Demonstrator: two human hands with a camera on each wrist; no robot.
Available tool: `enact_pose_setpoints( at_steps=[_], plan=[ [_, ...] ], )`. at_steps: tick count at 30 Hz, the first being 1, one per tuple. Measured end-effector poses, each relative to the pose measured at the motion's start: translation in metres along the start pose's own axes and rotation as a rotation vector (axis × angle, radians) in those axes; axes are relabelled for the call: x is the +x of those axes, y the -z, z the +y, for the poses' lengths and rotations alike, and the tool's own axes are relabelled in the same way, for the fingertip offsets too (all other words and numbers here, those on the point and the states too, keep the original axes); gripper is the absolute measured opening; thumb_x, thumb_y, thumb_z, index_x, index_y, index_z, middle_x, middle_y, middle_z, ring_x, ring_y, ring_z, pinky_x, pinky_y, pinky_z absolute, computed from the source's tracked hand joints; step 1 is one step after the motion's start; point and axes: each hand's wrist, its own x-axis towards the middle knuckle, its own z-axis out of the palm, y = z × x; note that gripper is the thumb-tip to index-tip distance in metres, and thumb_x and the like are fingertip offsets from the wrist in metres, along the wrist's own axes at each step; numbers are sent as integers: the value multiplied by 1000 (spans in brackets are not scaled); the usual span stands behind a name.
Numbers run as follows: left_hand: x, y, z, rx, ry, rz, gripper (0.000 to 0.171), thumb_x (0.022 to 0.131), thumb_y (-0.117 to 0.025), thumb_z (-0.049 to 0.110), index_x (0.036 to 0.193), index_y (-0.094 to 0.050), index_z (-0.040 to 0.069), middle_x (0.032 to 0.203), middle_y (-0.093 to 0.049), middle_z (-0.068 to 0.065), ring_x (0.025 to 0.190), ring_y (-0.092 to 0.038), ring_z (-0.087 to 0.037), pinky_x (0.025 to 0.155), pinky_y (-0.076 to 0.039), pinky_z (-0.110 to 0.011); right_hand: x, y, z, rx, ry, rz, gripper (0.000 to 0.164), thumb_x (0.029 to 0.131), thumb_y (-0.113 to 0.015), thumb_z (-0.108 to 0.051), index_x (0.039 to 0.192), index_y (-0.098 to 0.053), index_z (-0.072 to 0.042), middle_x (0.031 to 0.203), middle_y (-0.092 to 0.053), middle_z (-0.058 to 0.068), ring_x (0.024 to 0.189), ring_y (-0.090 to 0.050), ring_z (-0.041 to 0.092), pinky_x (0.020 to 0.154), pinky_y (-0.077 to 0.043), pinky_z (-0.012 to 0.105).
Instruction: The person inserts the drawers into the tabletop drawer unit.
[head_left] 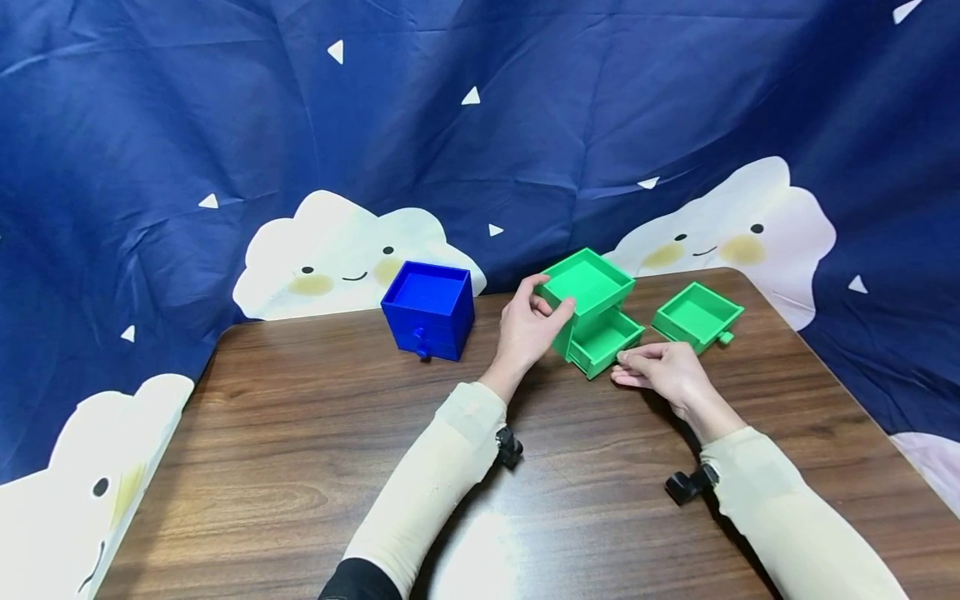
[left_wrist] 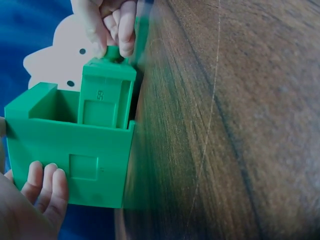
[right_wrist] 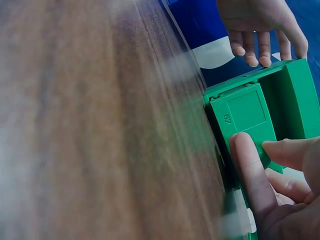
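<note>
A small green cabinet (head_left: 587, 282) with a shallow tray top stands on the table, its upper slot vacant. My left hand (head_left: 525, 329) grips it from the left, thumb on the near side and fingers against the wall. The lower drawer (left_wrist: 102, 95) sticks partway out of the front. Fingers and thumb of my right hand (head_left: 671, 375) pinch the round knob (left_wrist: 114, 53) of that drawer; in the right wrist view they partly cover the knob. A second green drawer (head_left: 699, 315) with its own knob lies out of the cabinet, just beyond my right hand.
A blue cabinet (head_left: 429, 310) of similar shape stands on the wooden table (head_left: 315, 450) to the left, its knob facing the near side. Right behind the table's back edge hangs a dark blue cloth (head_left: 525, 125) with clouds.
</note>
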Motion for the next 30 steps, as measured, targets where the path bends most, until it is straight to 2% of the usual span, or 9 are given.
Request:
enact_pose_setpoints(
  at_steps=[11, 23, 30],
  plan=[
    [1, 0, 0, 7, -1, -2, 53, 96, -78, 40, 143, -63, 19, 84, -62, 3, 71, -57, -3, 74, -49, -23, 13, -8, -3, -49, -5, 8, 42, 107, -61, 1, 139, -51, 27, 88, -82, 8, 81, -81, 10, 83, -65, 27],
    [1, 0, -1, 4, 4, -9, 53, 97, -77, 40, 144, -63, 20, 84, -61, 5, 72, -57, -4, 73, -49, -23, 23, -12, -4, -40, -15, 10, 43, 107, -61, 1, 140, -51, 26, 89, -82, 8, 81, -81, 9, 83, -65, 26],
    [1, -1, 0, 19, -5, -7, 52, 97, -77, 40, 143, -63, 20, 88, -67, -4, 72, -57, -3, 74, -49, -23, 29, -15, -5, -36, -3, 17, 42, 108, -60, 0, 140, -52, 26, 89, -82, 7, 81, -81, 9, 85, -65, 26]
  ],
)
